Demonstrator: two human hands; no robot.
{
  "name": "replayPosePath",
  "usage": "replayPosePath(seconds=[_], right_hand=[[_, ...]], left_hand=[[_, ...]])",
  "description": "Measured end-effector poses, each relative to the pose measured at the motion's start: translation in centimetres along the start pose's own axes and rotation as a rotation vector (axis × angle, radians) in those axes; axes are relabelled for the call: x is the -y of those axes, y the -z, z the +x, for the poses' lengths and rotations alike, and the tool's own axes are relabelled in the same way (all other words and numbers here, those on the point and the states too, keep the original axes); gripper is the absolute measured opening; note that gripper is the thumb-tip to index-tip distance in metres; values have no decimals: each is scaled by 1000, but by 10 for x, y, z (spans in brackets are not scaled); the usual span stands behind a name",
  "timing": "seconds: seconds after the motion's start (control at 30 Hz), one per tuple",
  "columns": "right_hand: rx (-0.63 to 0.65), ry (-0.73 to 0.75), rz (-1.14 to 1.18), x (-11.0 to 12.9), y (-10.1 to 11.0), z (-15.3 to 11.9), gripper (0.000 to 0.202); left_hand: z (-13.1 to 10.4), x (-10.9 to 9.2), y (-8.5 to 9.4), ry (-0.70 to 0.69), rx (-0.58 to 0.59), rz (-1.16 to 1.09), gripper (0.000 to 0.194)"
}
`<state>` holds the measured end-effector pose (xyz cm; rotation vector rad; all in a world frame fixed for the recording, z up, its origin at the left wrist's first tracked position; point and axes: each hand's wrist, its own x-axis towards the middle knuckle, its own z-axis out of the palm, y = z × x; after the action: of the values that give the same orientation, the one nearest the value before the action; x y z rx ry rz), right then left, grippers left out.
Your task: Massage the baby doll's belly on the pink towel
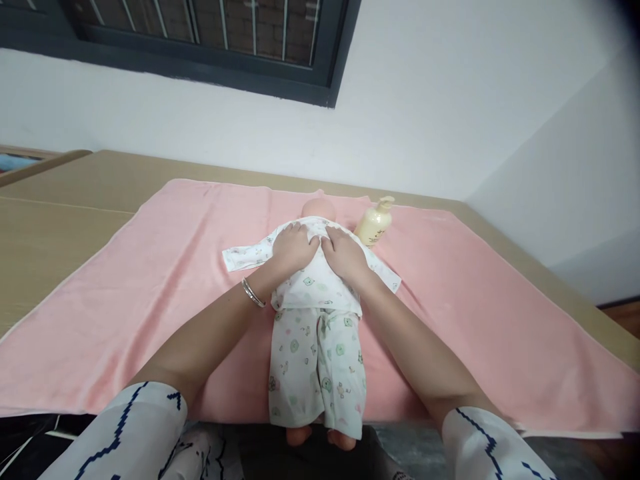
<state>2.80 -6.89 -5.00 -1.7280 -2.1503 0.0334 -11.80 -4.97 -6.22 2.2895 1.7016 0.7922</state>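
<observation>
A baby doll (320, 293) dressed in a white patterned top and trousers lies lengthwise in front of me, its bald head (319, 209) at the far end and its feet (342, 440) past the near edge of the cloth. My left hand (295, 248) rests flat on the left of the doll's upper body, fingers pointing away from me. On the right of it lies my right hand (344, 255), also flat, with the two thumbs close together in the middle. Both hands hold nothing. Which way the doll faces I cannot tell. The doll's sleeves spread out to either side.
A pink cloth (200, 267) covers much of the wooden table (60, 213). Just right of the doll's head stands a pale yellow pump bottle (374, 223), slightly tilted in view. A white wall and a dark-framed window (320, 90) are behind the table.
</observation>
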Motion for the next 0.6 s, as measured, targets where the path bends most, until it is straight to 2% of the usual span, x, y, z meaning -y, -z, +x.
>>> replayPosePath(seconds=[0.13,0.33,0.47,0.6], right_hand=[[26,-71,-59,13,2,-8,45],[0,-41,-153,25,4,-17,42],[6,-30,-106,19,7,-13,40],[16,11,7,3,4,-2,43]], left_hand=[[1,5,-10,4,-28,-11,42],[0,4,-14,15,-44,-15,46],[0,5,-14,14,-55,-16,46],[-1,5,-15,1,-61,-5,46]])
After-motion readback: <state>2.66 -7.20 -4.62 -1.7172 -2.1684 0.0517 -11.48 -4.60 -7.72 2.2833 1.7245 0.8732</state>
